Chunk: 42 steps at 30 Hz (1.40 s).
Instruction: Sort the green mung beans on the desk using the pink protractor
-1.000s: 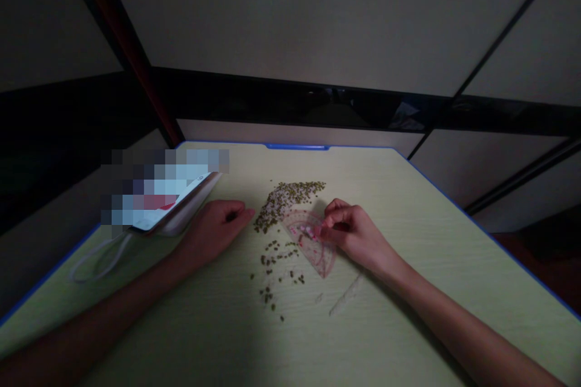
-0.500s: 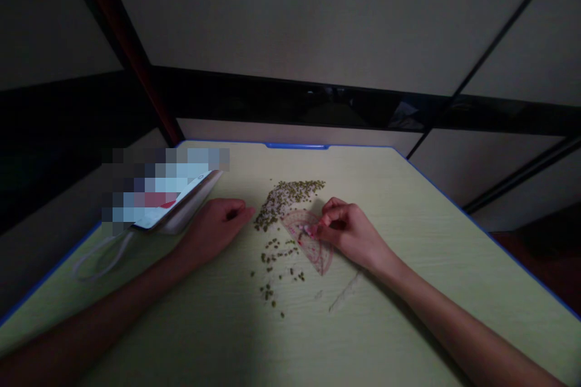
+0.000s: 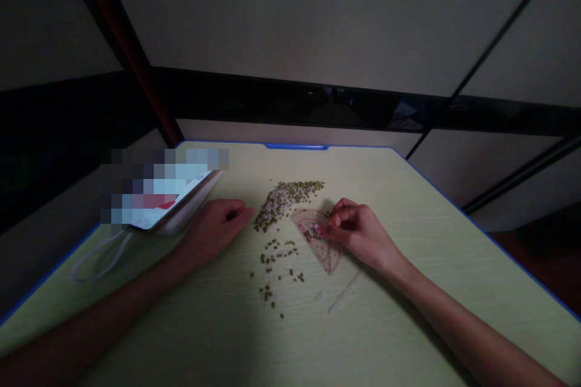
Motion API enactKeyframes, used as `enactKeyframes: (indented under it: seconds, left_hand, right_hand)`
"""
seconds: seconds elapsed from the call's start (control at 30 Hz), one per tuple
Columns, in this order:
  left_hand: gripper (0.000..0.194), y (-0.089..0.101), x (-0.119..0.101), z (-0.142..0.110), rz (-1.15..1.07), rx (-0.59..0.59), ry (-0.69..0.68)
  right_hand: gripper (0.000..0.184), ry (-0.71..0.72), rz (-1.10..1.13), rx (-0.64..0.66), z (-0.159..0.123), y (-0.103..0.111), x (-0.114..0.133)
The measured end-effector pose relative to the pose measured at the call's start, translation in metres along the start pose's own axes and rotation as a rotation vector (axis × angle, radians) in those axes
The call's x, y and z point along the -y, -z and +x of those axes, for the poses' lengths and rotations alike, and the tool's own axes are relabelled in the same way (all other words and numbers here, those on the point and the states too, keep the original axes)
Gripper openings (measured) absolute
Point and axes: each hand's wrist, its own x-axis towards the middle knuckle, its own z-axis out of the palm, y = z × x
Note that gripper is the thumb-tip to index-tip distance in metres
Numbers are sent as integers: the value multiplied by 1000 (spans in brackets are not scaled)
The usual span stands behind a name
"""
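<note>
A pile of small green beans [image 3: 288, 198] lies on the pale green table [image 3: 408, 242], with several loose beans [image 3: 275, 266] scattered nearer to me. My right hand [image 3: 363, 233] pinches a clear pink protractor [image 3: 318, 239] that lies flat on the table just right of the beans. My left hand [image 3: 213, 227] rests on the table left of the pile, its fingers curled loosely, nothing visibly in it.
A phone [image 3: 167, 202] with a lit screen lies on a white case at the left, and a white cord [image 3: 97, 257] loops near it. A scratch mark [image 3: 345, 293] shows on the table. The blue table edge [image 3: 295, 146] runs along the far side.
My right hand has slid the protractor a little to the right, away from the bean pile. My left hand has stayed put.
</note>
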Motion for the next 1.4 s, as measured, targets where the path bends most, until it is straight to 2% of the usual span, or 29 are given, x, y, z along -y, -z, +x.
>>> enactKeyframes:
  seconds: [0.9,1.03,1.17,1.23,1.3,1.4]
  left_hand:
    - [35,0,-2,0,-27,-2,27]
    - [35,-1,0,0,-20,-4,12]
    - [35,-1,1,0,-6,-10,7]
    - [36,0,1,0,-1,-5,0]
    - [36,0,1,0,4,-1,-3]
    - [35,1,0,-1,6,-2,-7]
  right_hand:
    - [26,-77,0,-105,-4,15,-8]
    - [23,-66,183,-95,-2,21,-7]
    - [11,-19,426,-99,1,36,-6]
    - [7,-15,451,-70,3,46,-7]
    - [8,-38,420,19,5,57,-9]
    - [8,-127,246,160,6,74,-13]
